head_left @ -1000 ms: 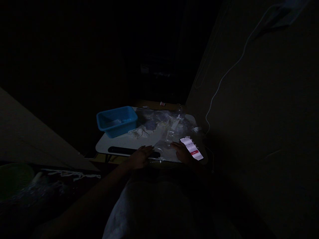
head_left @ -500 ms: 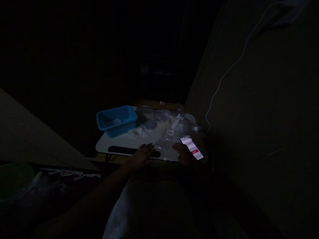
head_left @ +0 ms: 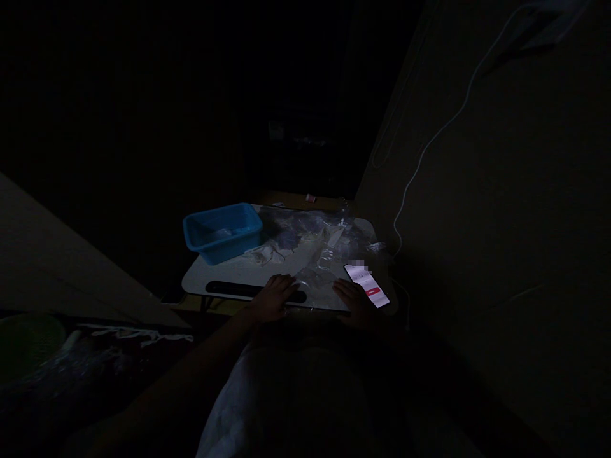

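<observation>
The room is very dim. My left hand [head_left: 273,299] lies flat on the near edge of a white folding table [head_left: 214,280], beside a black slot-shaped handle [head_left: 252,291] and touching clear plastic film [head_left: 315,277]. My right hand [head_left: 356,302] rests on the film at the near right, its fingers beside the lower edge of a lit smartphone [head_left: 366,285]. Neither hand grips anything I can see. A blue plastic tub [head_left: 200,235] stands at the table's back left, next to a crumpled white cloth [head_left: 265,254].
Crumpled clear plastic covers the table's back right. A wall with a white cable [head_left: 420,156] rises on the right. A small item [head_left: 310,198] sits on a wooden surface beyond the table. Low at the left lie a round green object [head_left: 28,343] and white string [head_left: 138,334].
My left hand has turned slightly, fingers now pointing more away from me. My right hand has shifted a little toward the smartphone. The view has drifted slightly.
</observation>
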`<control>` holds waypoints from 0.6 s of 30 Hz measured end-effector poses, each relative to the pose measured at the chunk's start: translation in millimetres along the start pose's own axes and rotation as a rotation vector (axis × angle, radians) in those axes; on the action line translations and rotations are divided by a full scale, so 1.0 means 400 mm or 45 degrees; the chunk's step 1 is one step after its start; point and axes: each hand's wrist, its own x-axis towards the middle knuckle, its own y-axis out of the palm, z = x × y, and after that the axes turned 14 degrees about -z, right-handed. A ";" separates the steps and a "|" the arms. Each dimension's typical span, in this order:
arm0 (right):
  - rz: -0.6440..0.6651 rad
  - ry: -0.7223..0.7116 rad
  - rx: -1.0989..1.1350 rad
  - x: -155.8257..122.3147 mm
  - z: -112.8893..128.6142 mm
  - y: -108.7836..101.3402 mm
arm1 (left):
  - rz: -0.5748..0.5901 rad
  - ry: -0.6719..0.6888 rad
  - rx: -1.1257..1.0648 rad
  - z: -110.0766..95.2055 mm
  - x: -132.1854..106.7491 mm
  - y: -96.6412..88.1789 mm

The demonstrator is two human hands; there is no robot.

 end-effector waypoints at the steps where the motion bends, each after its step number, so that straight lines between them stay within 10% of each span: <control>1: 0.003 0.017 -0.013 0.005 -0.002 0.007 | -0.013 -0.003 -0.008 0.001 0.003 0.003; 18: 0.112 0.002 -0.076 0.022 0.012 0.024 | 0.135 -0.200 0.004 0.010 0.039 0.008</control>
